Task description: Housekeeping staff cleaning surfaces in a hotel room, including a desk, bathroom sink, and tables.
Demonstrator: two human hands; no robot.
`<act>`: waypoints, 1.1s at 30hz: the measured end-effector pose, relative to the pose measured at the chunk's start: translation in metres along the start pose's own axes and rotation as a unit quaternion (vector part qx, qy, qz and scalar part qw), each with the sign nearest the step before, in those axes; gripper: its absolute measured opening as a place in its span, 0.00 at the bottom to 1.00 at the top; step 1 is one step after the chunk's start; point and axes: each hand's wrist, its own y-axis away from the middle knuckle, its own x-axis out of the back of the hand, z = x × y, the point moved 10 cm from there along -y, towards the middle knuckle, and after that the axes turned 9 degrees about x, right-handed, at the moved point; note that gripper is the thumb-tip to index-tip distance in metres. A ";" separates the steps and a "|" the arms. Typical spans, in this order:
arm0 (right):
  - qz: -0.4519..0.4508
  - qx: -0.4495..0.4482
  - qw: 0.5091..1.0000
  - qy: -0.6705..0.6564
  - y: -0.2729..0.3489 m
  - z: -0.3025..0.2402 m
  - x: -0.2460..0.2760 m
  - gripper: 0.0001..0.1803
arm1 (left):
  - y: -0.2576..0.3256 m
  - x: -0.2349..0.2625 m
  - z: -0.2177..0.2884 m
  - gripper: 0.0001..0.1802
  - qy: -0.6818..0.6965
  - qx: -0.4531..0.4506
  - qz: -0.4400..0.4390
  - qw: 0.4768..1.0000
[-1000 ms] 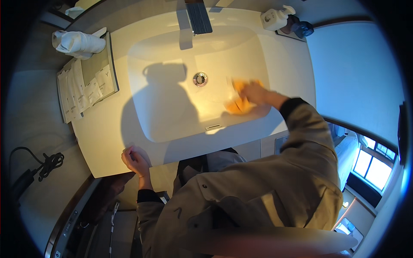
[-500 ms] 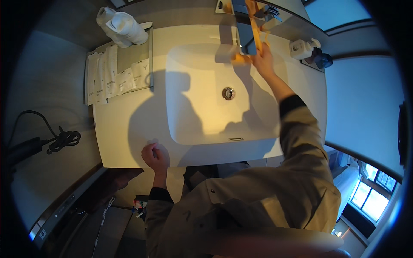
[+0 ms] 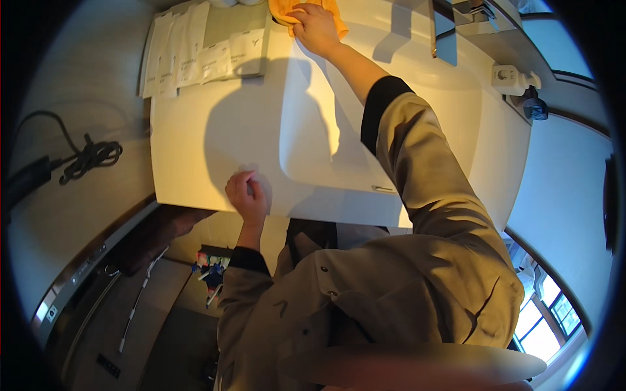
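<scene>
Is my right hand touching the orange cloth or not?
Touching. The head view shows it: your right hand lies directly on the orange cloth, whose folds show on both sides of it.

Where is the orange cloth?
In the head view, the cloth is at the top edge near the middle, under the right hand, just right of the tray.

So an orange cloth [image 3: 280,8] is being held under the right hand [image 3: 316,31], up at the top edge of the view, while the left hand [image 3: 248,197] is kept loosely curled by the counter's [image 3: 179,146] front edge. A bunch of white packets [image 3: 186,49] is laid out just left of the right hand, and the faucet [image 3: 444,32] and pump bottle [image 3: 510,79] are set off to its right.
</scene>
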 end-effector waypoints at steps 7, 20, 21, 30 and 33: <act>0.009 0.002 0.980 -0.198 0.083 -0.097 0.007 0.10 | 0.000 0.005 0.003 0.10 0.043 0.003 0.021 0.999; -0.752 -0.130 0.611 -0.208 0.400 -0.157 0.182 0.17 | -0.001 0.008 -0.062 0.04 0.327 0.182 0.052 0.926; -0.706 -0.170 0.653 -0.216 0.392 -0.120 0.197 0.18 | -0.003 0.008 -0.056 0.03 0.271 0.161 0.045 0.948; -0.290 -0.042 0.904 0.312 0.357 0.078 0.185 0.18 | 0.002 -0.003 -0.053 0.07 0.266 0.095 0.046 0.958; -0.462 -0.255 0.849 0.032 0.399 0.062 0.159 0.19 | 0.001 0.001 -0.062 0.07 0.264 0.101 0.051 0.958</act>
